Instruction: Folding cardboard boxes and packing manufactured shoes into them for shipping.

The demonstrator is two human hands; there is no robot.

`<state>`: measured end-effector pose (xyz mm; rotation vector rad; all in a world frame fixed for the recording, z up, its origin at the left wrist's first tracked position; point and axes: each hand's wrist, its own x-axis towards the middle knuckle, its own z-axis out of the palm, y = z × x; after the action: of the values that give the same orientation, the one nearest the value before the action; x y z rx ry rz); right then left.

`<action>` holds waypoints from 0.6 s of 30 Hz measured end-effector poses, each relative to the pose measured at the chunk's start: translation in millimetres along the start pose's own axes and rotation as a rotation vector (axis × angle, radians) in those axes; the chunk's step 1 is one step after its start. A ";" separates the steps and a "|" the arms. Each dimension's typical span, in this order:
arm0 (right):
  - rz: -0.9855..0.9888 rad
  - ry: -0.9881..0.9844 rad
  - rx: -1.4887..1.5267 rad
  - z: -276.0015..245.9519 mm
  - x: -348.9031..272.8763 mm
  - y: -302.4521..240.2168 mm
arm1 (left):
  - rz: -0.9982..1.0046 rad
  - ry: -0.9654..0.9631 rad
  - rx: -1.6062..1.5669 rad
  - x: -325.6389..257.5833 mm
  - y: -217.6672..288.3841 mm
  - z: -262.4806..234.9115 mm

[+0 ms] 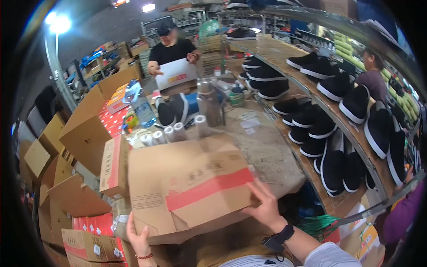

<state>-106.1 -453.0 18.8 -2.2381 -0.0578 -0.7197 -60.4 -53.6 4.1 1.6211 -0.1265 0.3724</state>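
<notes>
A flattened brown cardboard box (151, 175) with a red stripe and dark print lies tilted in front of me, over the near edge of the table. My left hand (138, 238) grips its lower left corner, thumb on top and fingers at the side. At its right edge, my right hand (264, 204) pinches the cardboard, with part of the fingers hidden underneath. Just left of the flat box stands a closed brown carton (114, 167) with a red band. Several rolls of clear film (169, 133) stand behind it.
Black shoes with white soles (327, 69) fill the rack (284, 66) on the right. A water bottle (144, 107), a steel flask (209, 102) and a green tin (236, 96) stand on the table (271, 151). Opposite, a person (171, 51) holds a white box. Cartons (91, 244) are stacked at left.
</notes>
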 end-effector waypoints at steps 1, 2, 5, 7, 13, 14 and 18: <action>-0.103 -0.012 0.055 -0.7 -0.2 -14.7 | -0.003 -0.029 -0.018 3.2 0.4 2.2; -0.205 -0.024 0.109 -0.3 0.0 -23.6 | -0.048 -0.025 -0.137 6.0 -1.6 5.9; -0.167 -0.033 0.210 4.3 17.8 -26.9 | -0.044 -0.115 -0.018 22.2 -14.5 -12.3; -0.091 0.005 0.217 -22.9 37.8 -33.4 | -0.127 -0.114 0.303 30.8 11.7 3.4; -0.273 0.049 -0.055 -61.1 77.2 -28.3 | 0.098 -0.750 0.838 13.0 3.9 31.1; -0.214 0.075 -0.105 -59.2 76.4 -5.5 | 0.088 -0.739 0.844 -1.3 -4.4 37.7; 0.008 -0.030 -0.235 -58.7 36.0 48.6 | 0.003 -0.697 0.958 -47.0 -14.3 56.8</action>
<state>-91.5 -534.0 36.9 -2.4718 0.0227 -0.7201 -91.0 -115.0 -26.6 2.6489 -0.5379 -0.2026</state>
